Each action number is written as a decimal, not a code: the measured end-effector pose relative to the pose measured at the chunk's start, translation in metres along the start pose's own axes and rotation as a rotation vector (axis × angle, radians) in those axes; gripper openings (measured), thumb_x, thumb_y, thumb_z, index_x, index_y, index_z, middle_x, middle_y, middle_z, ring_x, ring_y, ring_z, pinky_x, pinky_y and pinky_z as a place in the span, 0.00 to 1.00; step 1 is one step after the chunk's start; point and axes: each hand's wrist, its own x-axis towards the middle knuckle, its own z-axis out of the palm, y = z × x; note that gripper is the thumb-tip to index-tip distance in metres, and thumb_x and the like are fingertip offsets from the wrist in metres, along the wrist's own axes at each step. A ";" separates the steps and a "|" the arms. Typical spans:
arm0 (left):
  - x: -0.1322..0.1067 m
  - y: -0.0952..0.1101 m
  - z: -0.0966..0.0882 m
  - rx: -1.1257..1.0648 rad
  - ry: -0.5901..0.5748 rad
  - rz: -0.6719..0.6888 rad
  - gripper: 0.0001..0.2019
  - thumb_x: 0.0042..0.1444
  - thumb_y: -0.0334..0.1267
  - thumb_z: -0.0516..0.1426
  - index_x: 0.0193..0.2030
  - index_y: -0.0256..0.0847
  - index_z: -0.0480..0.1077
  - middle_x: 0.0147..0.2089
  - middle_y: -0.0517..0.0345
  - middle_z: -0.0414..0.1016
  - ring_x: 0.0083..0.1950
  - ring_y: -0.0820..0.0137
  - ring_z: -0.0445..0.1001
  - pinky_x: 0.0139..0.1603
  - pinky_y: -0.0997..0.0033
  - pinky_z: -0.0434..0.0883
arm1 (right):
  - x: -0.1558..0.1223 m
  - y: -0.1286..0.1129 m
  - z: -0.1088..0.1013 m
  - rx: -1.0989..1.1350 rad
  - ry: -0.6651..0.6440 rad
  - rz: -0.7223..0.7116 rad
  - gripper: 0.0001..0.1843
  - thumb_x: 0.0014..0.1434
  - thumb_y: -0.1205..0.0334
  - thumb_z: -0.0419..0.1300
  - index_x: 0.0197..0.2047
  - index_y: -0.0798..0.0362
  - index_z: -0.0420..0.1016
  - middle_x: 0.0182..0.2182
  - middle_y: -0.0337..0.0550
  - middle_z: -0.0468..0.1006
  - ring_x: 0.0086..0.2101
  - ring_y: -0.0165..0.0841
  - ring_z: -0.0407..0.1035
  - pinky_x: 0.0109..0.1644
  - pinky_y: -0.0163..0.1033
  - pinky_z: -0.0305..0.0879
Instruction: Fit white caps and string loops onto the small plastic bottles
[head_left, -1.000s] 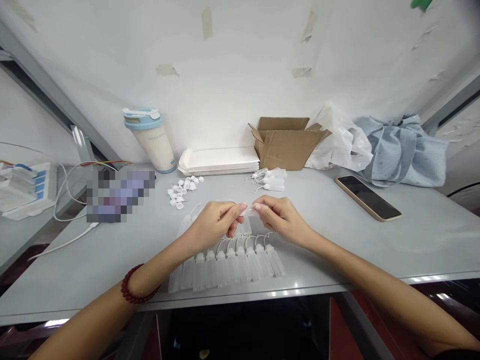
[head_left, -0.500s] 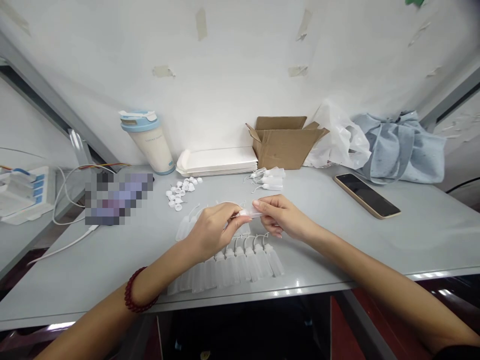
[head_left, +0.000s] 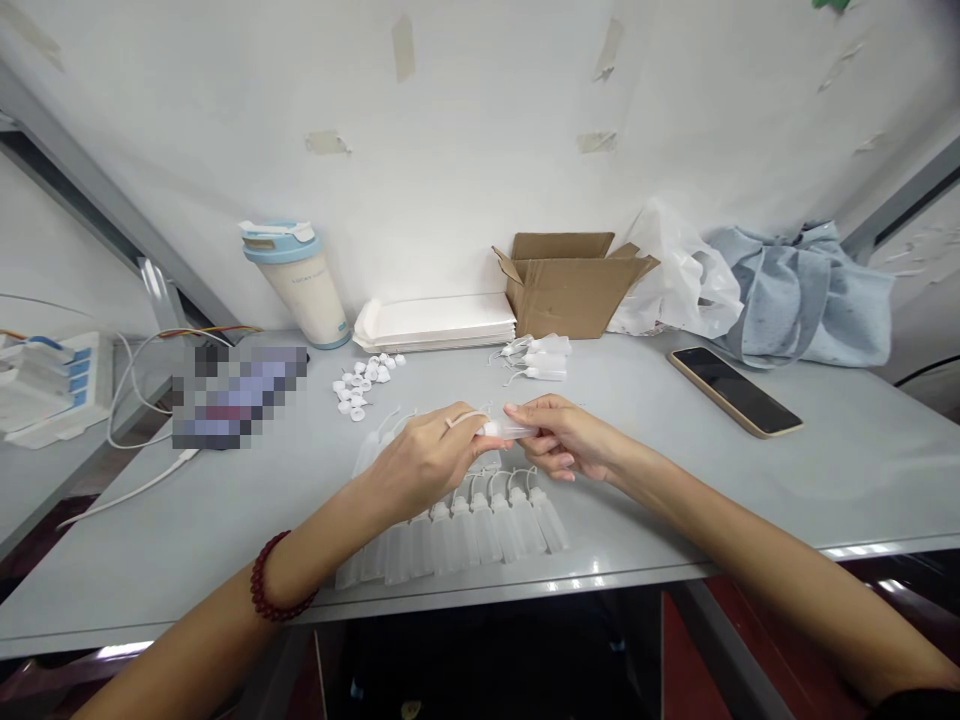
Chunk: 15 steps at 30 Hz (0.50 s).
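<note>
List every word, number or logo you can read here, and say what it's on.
No text reads clearly.
On the cup: faint print, too small to read.
The pixelated patch: unreadable.
The phone: dark screen, no text.
The cardboard box: no print shows.
The small bottle held by left hand and right hand: no label shows.

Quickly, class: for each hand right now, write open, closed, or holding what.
Left hand: closed, pinching the cap end of the small translucent plastic bottle.
Right hand: closed, holding the same bottle's body.
</note>
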 end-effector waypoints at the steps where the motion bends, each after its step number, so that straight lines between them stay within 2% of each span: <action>1: 0.001 -0.002 -0.001 -0.022 -0.006 -0.025 0.11 0.64 0.41 0.52 0.34 0.38 0.66 0.26 0.59 0.71 0.24 0.75 0.67 0.25 0.75 0.62 | 0.000 0.000 0.000 -0.003 0.011 -0.015 0.21 0.59 0.49 0.58 0.23 0.56 0.68 0.12 0.25 0.46 0.12 0.20 0.42 0.12 0.28 0.46; 5: 0.003 -0.014 -0.008 -0.118 -0.055 -0.157 0.12 0.64 0.42 0.52 0.35 0.38 0.69 0.28 0.58 0.74 0.26 0.75 0.69 0.28 0.75 0.64 | 0.004 -0.005 -0.012 -0.014 0.116 -0.073 0.19 0.59 0.49 0.58 0.27 0.57 0.70 0.15 0.28 0.50 0.15 0.21 0.45 0.17 0.29 0.45; 8: 0.005 -0.030 -0.019 -0.069 -0.127 -0.349 0.13 0.63 0.42 0.50 0.32 0.39 0.70 0.28 0.58 0.76 0.27 0.72 0.71 0.30 0.73 0.64 | 0.007 -0.010 -0.033 -0.093 0.313 -0.217 0.18 0.57 0.48 0.58 0.29 0.57 0.71 0.18 0.32 0.57 0.18 0.23 0.49 0.19 0.31 0.45; 11: 0.006 -0.049 -0.032 0.133 -0.251 -0.544 0.14 0.62 0.40 0.49 0.31 0.40 0.71 0.29 0.55 0.77 0.29 0.67 0.72 0.31 0.69 0.64 | 0.010 -0.014 -0.058 -0.385 0.638 -0.428 0.18 0.57 0.48 0.57 0.28 0.55 0.71 0.24 0.39 0.66 0.22 0.27 0.56 0.23 0.33 0.50; 13: 0.004 -0.061 -0.041 0.303 -0.382 -0.636 0.14 0.61 0.38 0.47 0.32 0.39 0.72 0.30 0.50 0.77 0.31 0.61 0.74 0.30 0.67 0.62 | 0.012 -0.014 -0.074 -0.648 0.815 -0.557 0.17 0.58 0.48 0.56 0.34 0.55 0.75 0.30 0.43 0.72 0.29 0.31 0.62 0.29 0.35 0.56; 15: 0.000 -0.074 -0.049 0.366 -0.455 -0.709 0.14 0.59 0.37 0.47 0.35 0.37 0.73 0.33 0.43 0.77 0.35 0.54 0.75 0.30 0.65 0.62 | 0.015 -0.013 -0.090 -0.882 0.928 -0.624 0.20 0.59 0.48 0.54 0.42 0.54 0.76 0.35 0.46 0.74 0.36 0.36 0.65 0.35 0.38 0.59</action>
